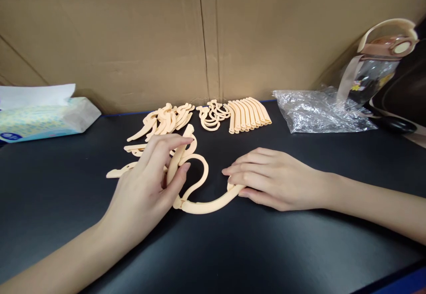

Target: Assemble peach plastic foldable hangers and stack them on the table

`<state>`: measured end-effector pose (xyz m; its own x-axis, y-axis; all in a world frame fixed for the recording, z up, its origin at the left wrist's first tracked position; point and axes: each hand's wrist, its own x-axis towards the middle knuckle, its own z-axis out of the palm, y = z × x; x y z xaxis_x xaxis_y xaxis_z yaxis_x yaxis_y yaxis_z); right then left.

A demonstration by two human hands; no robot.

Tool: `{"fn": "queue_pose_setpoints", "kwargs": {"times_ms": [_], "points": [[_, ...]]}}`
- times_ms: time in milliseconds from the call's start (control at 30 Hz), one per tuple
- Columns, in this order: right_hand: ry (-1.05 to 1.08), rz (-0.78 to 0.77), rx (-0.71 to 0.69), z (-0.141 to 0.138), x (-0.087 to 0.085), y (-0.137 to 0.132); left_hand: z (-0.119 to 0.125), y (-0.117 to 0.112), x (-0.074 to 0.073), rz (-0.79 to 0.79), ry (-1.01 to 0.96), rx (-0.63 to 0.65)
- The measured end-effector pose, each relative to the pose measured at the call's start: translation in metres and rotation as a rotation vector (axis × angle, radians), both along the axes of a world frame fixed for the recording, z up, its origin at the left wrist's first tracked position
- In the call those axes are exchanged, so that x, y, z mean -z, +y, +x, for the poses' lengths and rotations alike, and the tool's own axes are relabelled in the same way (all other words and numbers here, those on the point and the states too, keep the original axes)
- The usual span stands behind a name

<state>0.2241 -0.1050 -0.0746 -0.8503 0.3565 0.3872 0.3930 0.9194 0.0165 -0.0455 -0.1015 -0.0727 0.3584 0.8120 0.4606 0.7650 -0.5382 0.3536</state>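
Note:
A beige plastic folding clothes hanger (213,206) lies on the black tabletop between my hands, its curved hook (207,170) pointing away from me. My left hand (149,170) grips the hanger's left arm between thumb and fingers, with that arm tilted upward. At the other end, my right hand (269,176) is closed around the tip of the right arm, which its fingers partly cover. Behind my left hand lie more loose beige hanger parts (121,170), partly hidden by it.
At the back are a pile of beige arm pieces (166,119), several hooks (211,114) and a neat row of curved arms (248,114). A tissue pack (43,116) stands left. A clear plastic bag (319,110) and water bottle (376,70) are right, before a cardboard wall (133,41).

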Motion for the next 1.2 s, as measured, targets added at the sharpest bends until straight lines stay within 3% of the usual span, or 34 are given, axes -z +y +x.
{"fn": "queue_pose_setpoints", "kwargs": {"times_ms": [433,667,800,1200], "points": [[0.052,0.006,-0.003,-0.0009,-0.0018,0.0005,0.0008,-0.0009,-0.0007,-0.046,-0.012,-0.120],[0.024,0.019,-0.007,-0.0002,-0.0025,0.0005,0.0018,0.0007,0.0023,-0.096,-0.096,0.041],[0.017,0.002,-0.014,-0.0001,-0.0021,0.0008,0.0040,0.0037,0.0044,-0.107,-0.040,0.137],[0.017,-0.006,-0.009,-0.0010,-0.0035,0.0005,0.0040,0.0047,0.0054,-0.070,0.003,0.212]]}}
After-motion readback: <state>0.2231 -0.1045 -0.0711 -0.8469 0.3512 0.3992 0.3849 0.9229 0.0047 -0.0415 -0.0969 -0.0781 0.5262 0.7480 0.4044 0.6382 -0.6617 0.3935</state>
